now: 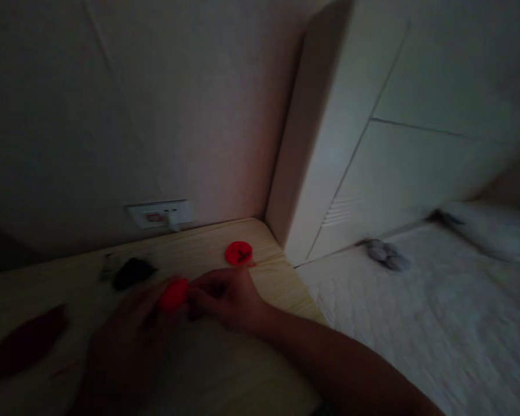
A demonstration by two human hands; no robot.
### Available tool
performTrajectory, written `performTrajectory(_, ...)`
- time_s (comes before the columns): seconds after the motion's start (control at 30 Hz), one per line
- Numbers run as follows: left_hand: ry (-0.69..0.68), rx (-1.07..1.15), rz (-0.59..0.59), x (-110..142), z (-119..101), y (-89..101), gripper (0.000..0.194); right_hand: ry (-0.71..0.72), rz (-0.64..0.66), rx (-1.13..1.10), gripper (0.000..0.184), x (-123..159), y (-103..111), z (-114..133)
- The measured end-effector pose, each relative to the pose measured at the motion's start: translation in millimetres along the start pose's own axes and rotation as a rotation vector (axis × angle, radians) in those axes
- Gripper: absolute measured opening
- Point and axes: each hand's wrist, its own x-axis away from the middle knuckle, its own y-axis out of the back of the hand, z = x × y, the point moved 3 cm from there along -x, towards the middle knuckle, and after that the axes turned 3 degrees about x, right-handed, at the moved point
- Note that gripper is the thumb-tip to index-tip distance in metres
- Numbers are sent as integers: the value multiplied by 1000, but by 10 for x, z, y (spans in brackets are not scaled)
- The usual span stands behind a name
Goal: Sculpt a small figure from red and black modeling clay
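Note:
Between my two hands is a small bright red piece [174, 294]; blur and dim light hide what kind of thing it is. My left hand [132, 323], dark and smeared, closes around its left side. The fingers of my right hand [227, 294] pinch its right edge. Just beyond my right hand, a round red disc [234, 253] with dark marks on it lies flat on the wooden tabletop [208, 370]. Past my left hand sits a crumpled black item [133, 273]. A dark red, elongated object [28, 342] rests at the far left.
A wall socket [159, 214] with a pale plug is set just above the table's back edge. To the right stands a white cabinet [355, 150]. Beyond the table's right edge spreads a white quilted bed cover [416, 323], with a grey bundle [386, 254] on it.

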Motion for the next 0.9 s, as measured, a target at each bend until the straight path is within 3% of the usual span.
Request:
performTrajectory(0.07,16,-58,9,64,-56,209,34,-14,-20,-75,46,33,-14,61)
performTrajectory(0.17,74,-14,20,44,-124,225,32,52,-13,-123,42,42,-10,177)
performTrajectory(0.33,97,103,48,6,-163,161,34,402,-13,338,19,73,54,417)
performTrajectory(0.47,126,151,51,24,-190,196,32,562,-21,582,21,107,56,474)
performTrajectory(0.67,155,214,72,20,-232,176,26,506,-113,612,9,110,48,459)
performTrajectory(0.9,163,256,34,23,-229,204,24,435,-15,485,16,84,38,434)
